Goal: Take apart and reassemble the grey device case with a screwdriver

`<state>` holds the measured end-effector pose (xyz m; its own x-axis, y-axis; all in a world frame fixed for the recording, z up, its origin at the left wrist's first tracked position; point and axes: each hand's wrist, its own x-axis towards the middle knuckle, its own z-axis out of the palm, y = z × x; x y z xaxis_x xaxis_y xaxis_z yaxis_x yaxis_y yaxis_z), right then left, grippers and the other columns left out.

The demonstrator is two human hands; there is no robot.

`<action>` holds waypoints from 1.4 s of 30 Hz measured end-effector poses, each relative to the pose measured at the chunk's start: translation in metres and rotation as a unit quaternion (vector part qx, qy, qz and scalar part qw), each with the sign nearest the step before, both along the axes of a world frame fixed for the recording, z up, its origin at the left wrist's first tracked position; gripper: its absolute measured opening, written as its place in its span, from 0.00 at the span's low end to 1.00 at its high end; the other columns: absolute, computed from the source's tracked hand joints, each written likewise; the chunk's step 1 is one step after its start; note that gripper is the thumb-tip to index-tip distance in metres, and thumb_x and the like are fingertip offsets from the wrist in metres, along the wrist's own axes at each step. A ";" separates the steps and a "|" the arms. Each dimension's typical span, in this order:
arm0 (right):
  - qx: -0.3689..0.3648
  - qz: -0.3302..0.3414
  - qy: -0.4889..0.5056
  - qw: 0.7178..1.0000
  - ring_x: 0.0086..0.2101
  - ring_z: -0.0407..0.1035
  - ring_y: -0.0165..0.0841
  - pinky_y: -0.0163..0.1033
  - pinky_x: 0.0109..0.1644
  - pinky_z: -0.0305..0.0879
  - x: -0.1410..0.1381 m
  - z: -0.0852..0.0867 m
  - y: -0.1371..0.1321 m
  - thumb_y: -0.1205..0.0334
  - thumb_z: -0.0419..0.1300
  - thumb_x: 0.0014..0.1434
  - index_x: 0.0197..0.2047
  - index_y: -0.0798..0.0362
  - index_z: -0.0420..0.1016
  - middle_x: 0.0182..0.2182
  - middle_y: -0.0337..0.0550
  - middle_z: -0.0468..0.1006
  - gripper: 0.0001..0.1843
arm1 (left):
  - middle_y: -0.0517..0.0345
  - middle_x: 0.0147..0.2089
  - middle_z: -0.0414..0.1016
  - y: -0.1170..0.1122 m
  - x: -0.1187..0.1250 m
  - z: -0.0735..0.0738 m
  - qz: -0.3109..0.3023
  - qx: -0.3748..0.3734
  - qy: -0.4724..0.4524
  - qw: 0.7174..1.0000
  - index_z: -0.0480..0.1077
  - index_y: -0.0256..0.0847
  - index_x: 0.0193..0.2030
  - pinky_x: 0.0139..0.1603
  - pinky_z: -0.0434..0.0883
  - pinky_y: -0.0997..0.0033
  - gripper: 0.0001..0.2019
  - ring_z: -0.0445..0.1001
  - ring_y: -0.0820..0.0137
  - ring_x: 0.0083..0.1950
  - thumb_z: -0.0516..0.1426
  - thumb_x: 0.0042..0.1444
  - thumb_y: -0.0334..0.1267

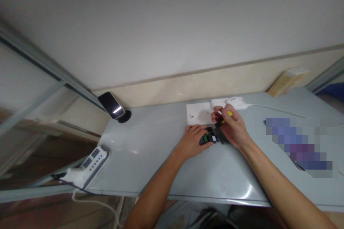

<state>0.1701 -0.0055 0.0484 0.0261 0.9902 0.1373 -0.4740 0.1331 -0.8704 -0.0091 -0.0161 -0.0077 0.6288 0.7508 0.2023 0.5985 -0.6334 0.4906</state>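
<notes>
My left hand [195, 142] is closed around the side of a small black device [214, 138] on the grey table. Part of a green circuit board [205, 138] shows between thumb and fingers. Above the device's right side, my right hand [233, 126] pinches a screwdriver with a yellow-ended handle [229, 113]; its tip is too blurred to make out. A dark flat piece [223, 136] lies under the right hand, partly hidden by it. Just behind the hands is a white sheet [197, 112] with several tiny dark bits on it, probably screws.
A white power strip [239, 102] with a cable lies behind my right hand. At back left stands a phone-like screen [110, 105] on a round black base. Another power strip [94, 162] sits at the left edge, a yellowish box [288, 81] at back right, a blurred-out object [298, 146] at right.
</notes>
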 end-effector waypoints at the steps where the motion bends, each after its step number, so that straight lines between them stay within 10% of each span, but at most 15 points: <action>1: -0.005 0.001 0.004 1.000 0.28 0.67 0.29 0.35 0.30 0.64 0.000 -0.001 0.000 0.47 0.75 0.49 0.31 0.48 0.65 0.34 0.36 0.71 0.23 | 0.53 0.64 0.73 0.000 0.000 0.000 -0.001 0.002 0.001 1.000 0.72 0.45 0.51 0.67 0.60 0.53 0.14 0.68 0.60 0.65 0.59 0.65 0.50; 6: 0.012 -0.009 0.010 1.000 0.18 0.47 0.26 0.33 0.21 0.49 -0.001 -0.006 0.002 0.38 0.66 0.57 0.32 0.46 0.65 0.18 0.29 0.52 0.22 | 0.53 0.64 0.73 -0.001 -0.002 -0.002 -0.003 0.006 0.001 1.000 0.72 0.46 0.53 0.67 0.60 0.54 0.15 0.68 0.60 0.65 0.58 0.66 0.51; 10: 0.000 0.021 0.022 1.000 0.21 0.55 0.29 0.37 0.25 0.59 0.001 -0.003 0.001 0.39 0.57 0.63 0.39 0.45 0.74 0.22 0.34 0.59 0.19 | 0.54 0.64 0.73 -0.001 -0.002 -0.003 -0.003 0.011 -0.003 1.000 0.71 0.46 0.53 0.67 0.60 0.53 0.15 0.69 0.60 0.65 0.58 0.66 0.51; 17: -0.009 0.032 0.025 0.999 0.29 0.69 0.30 0.37 0.31 0.66 0.004 -0.002 0.000 0.46 0.72 0.51 0.31 0.48 0.69 0.34 0.39 0.72 0.20 | 0.53 0.64 0.74 -0.001 -0.002 -0.004 -0.001 0.029 -0.010 1.000 0.72 0.45 0.51 0.67 0.60 0.55 0.15 0.70 0.62 0.64 0.58 0.66 0.51; 24: 0.006 0.022 0.071 0.997 0.18 0.48 0.25 0.32 0.22 0.51 0.007 -0.003 0.004 0.42 0.69 0.55 0.31 0.47 0.65 0.19 0.29 0.51 0.22 | 0.53 0.62 0.75 -0.002 -0.002 0.000 0.000 0.028 0.000 1.000 0.72 0.44 0.50 0.65 0.61 0.56 0.14 0.71 0.61 0.64 0.59 0.65 0.50; 33: -0.004 0.007 0.036 0.999 0.35 0.73 0.31 0.39 0.43 0.72 0.010 -0.007 0.005 0.45 0.74 0.49 0.31 0.47 0.68 0.37 0.37 0.76 0.22 | 0.53 0.60 0.76 0.000 -0.001 -0.003 0.009 -0.002 -0.021 1.000 0.69 0.44 0.51 0.64 0.62 0.58 0.15 0.71 0.61 0.63 0.62 0.63 0.49; 39: 0.028 0.037 0.061 0.997 0.19 0.51 0.25 0.31 0.23 0.53 0.002 -0.005 0.007 0.45 0.71 0.54 0.31 0.46 0.67 0.18 0.29 0.54 0.20 | 0.55 0.61 0.76 0.000 -0.002 -0.004 0.008 -0.011 -0.032 0.999 0.70 0.44 0.50 0.65 0.61 0.59 0.14 0.71 0.62 0.62 0.63 0.63 0.48; 42: 0.009 0.053 0.069 0.996 0.21 0.53 0.27 0.35 0.25 0.56 0.000 -0.004 0.006 0.37 0.65 0.57 0.34 0.46 0.74 0.20 0.33 0.58 0.20 | 0.54 0.61 0.75 0.000 -0.001 -0.001 0.009 -0.021 -0.029 0.999 0.70 0.44 0.50 0.66 0.61 0.57 0.14 0.70 0.61 0.63 0.63 0.63 0.48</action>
<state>0.1700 0.0009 0.0447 -0.0581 0.9858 0.1576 -0.6004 0.0916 -0.7944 -0.0100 -0.0163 -0.0091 0.6036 0.7702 0.2060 0.5791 -0.6012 0.5507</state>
